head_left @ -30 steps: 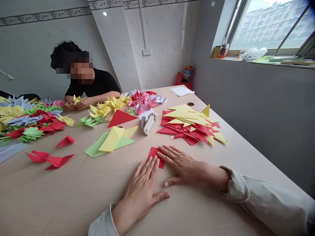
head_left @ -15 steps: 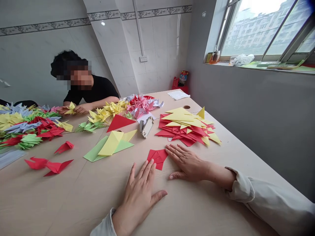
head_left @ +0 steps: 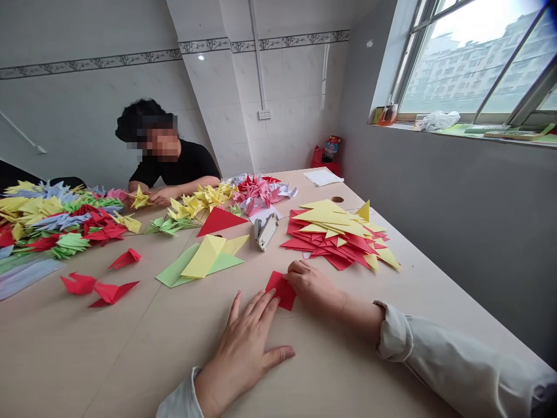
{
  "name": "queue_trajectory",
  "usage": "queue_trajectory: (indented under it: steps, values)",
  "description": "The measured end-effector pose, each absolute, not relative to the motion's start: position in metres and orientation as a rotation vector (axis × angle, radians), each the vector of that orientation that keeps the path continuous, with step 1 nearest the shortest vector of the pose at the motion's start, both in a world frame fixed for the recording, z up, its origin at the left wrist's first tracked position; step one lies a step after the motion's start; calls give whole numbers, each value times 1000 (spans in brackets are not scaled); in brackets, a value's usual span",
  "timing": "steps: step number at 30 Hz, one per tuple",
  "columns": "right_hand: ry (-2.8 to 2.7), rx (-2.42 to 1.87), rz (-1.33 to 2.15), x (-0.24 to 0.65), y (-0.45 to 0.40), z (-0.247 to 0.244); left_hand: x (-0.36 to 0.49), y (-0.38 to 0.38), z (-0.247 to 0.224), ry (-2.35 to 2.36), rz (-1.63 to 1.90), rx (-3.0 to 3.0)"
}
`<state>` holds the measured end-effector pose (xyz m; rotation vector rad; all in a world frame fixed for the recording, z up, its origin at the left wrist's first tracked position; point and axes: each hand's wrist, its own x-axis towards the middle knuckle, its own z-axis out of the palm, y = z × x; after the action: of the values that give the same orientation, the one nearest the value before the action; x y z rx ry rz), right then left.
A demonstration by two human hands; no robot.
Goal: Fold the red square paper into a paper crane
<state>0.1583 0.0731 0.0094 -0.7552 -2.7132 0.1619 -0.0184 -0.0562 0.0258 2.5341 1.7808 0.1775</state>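
Observation:
A small folded piece of red origami paper (head_left: 286, 295) lies on the table in front of me. My left hand (head_left: 241, 351) is spread palm down, its fingertips resting on the paper's left edge and the thumb held apart. At the paper's upper right, my right hand (head_left: 314, 290) is closed, with curled fingers at its edge; the exact grip is partly hidden. Just beyond my right hand is a pile of red and yellow folded paper triangles (head_left: 342, 235). A stapler (head_left: 267, 232) stands past the paper, and green and yellow folded sheets (head_left: 202, 261) lie to the left.
Red folded paper cranes (head_left: 102, 287) sit on the left of the table (head_left: 143, 360). Heaps of coloured cranes (head_left: 56, 217) cover the far left. Across the table a person (head_left: 174, 165) in black holds a yellow crane (head_left: 140, 199). A white sheet (head_left: 322, 177) lies near the far corner.
My right hand has gone from flat and spread to closed at the red paper's edge. The paper's layered flaps have given way to a plainer square face. My view has shifted slightly.

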Motion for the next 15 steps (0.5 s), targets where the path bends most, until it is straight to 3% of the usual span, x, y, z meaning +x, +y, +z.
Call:
queue_trajectory:
  steps: [15]
  values:
    - [-2882, -811, -121, 154, 59, 22, -20, -56, 38, 1989, 427, 2319]
